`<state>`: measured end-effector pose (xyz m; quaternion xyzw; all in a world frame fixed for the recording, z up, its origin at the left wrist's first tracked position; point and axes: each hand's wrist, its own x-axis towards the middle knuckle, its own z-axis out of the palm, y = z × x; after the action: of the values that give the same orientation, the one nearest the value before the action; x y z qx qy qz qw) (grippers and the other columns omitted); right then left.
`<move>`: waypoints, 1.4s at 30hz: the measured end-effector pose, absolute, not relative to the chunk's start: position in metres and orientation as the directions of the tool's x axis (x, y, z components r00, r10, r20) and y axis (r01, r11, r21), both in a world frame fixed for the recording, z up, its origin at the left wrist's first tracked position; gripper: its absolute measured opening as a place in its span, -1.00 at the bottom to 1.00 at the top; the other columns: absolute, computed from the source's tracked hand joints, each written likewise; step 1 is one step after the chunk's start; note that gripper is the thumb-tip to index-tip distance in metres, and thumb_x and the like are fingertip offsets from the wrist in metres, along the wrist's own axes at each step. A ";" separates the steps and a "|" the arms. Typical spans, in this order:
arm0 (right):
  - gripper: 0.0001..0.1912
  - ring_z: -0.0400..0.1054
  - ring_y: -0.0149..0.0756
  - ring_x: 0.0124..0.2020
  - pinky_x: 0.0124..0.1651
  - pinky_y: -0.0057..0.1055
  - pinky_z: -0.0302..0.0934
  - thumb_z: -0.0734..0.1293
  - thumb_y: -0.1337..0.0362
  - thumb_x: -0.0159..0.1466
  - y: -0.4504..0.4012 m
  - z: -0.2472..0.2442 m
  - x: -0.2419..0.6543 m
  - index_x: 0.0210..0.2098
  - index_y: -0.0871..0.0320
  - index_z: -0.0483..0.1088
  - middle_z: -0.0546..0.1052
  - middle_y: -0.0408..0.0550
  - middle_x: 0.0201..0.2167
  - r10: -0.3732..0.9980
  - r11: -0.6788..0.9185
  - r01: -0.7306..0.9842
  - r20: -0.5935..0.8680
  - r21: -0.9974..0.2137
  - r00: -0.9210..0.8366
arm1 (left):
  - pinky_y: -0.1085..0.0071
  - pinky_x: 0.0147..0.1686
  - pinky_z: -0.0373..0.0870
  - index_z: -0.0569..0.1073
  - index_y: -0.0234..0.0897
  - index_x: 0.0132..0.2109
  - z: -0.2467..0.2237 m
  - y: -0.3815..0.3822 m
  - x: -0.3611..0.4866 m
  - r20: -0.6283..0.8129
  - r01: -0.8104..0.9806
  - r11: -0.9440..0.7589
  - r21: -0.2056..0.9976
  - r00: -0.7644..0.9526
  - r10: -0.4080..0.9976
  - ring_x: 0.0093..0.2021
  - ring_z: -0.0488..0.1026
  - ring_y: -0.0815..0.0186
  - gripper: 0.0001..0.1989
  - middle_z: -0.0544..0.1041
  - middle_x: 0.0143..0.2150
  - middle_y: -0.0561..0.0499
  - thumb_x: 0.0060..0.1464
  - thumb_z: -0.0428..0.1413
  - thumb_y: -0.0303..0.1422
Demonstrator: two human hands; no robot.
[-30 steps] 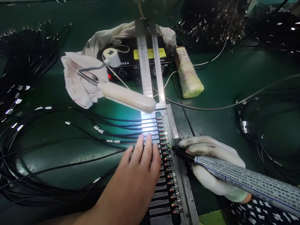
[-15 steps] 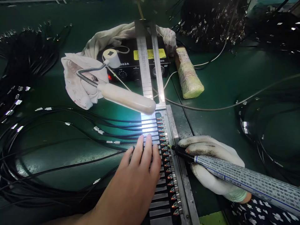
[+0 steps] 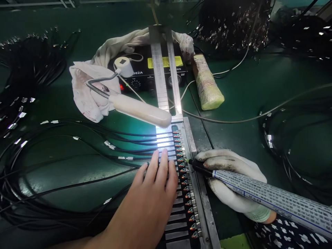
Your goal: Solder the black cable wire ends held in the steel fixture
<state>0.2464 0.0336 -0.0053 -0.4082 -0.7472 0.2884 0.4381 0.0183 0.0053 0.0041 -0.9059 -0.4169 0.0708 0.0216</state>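
Observation:
My left hand [image 3: 150,197] lies flat with fingers spread over the slotted metal fixture [image 3: 188,138], its fingertips on the black cables [image 3: 140,140]. Along the fixture's right side runs a row of small connectors [image 3: 190,202] with coloured wire ends. My right hand [image 3: 233,183], in a white glove with dirty fingertips, grips a long printed pen-like tube [image 3: 259,193]. The tube's dark tip touches or nearly touches a connector near the middle of the row; which of the two I cannot tell. Above my left fingertips a white lamp [image 3: 142,110] shines on the fixture.
Behind the fixture sits a black control box [image 3: 142,77] with a white cloth [image 3: 93,97] draped round it. A wrapped block [image 3: 209,86] lies to its right. Cable bundles [image 3: 28,62] fill the left side, and more [image 3: 233,24] lie at the back right. A thin hose crosses the right.
My right hand and the tube have shifted very slightly left in view. My left hand keeps its place on the cables, and the whole view has moved a little.

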 end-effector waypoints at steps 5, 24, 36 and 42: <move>-0.66 0.50 -0.10 -0.11 -0.06 -0.19 0.46 0.40 0.45 0.08 0.031 -0.003 0.248 -0.14 0.13 0.45 0.57 0.04 -0.11 0.857 0.511 0.348 0.437 -0.786 -0.272 | 0.01 0.07 0.32 0.28 -0.44 0.26 0.004 0.006 0.020 -0.092 0.756 -0.646 -0.104 0.640 0.763 0.33 0.13 -0.19 -0.38 0.16 0.35 -0.39 0.14 0.09 -0.19; -0.69 0.49 -0.16 -0.10 -0.01 -0.28 0.44 0.41 0.45 0.08 0.021 -0.004 0.248 -0.16 0.24 0.44 0.56 0.11 -0.14 0.844 0.528 0.338 0.437 -0.779 -0.310 | 0.03 0.13 0.18 0.43 -0.33 0.18 0.015 -0.008 0.018 -0.111 0.636 -0.765 -0.098 0.757 0.644 0.29 0.20 -0.03 -0.55 0.37 0.26 -0.17 0.28 -0.14 -0.28; -0.72 0.50 -0.19 -0.12 -0.03 -0.32 0.45 0.40 0.45 0.08 0.021 -0.002 0.248 -0.18 0.28 0.45 0.56 0.13 -0.17 0.841 0.529 0.322 0.434 -0.785 -0.324 | 0.05 0.11 0.13 0.36 -0.48 0.22 0.007 -0.011 0.014 -0.032 0.659 -0.748 -0.074 0.749 0.662 0.29 0.18 -0.08 -0.45 0.27 0.31 -0.32 0.22 0.01 -0.18; -0.74 0.52 -0.16 -0.18 -0.12 -0.28 0.48 0.38 0.44 0.09 0.021 0.000 0.248 -0.19 0.26 0.45 0.58 0.12 -0.22 0.833 0.545 0.329 0.453 -0.771 -0.319 | 0.06 0.11 0.15 0.36 -0.48 0.21 0.008 -0.009 0.016 -0.044 0.650 -0.757 -0.075 0.756 0.653 0.30 0.17 -0.09 -0.45 0.27 0.31 -0.32 0.20 0.02 -0.19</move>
<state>0.2481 0.0214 -0.0003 -0.3822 -0.7601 0.2855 0.4412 0.0155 -0.0091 0.0079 -0.9366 -0.3477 0.0336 0.0273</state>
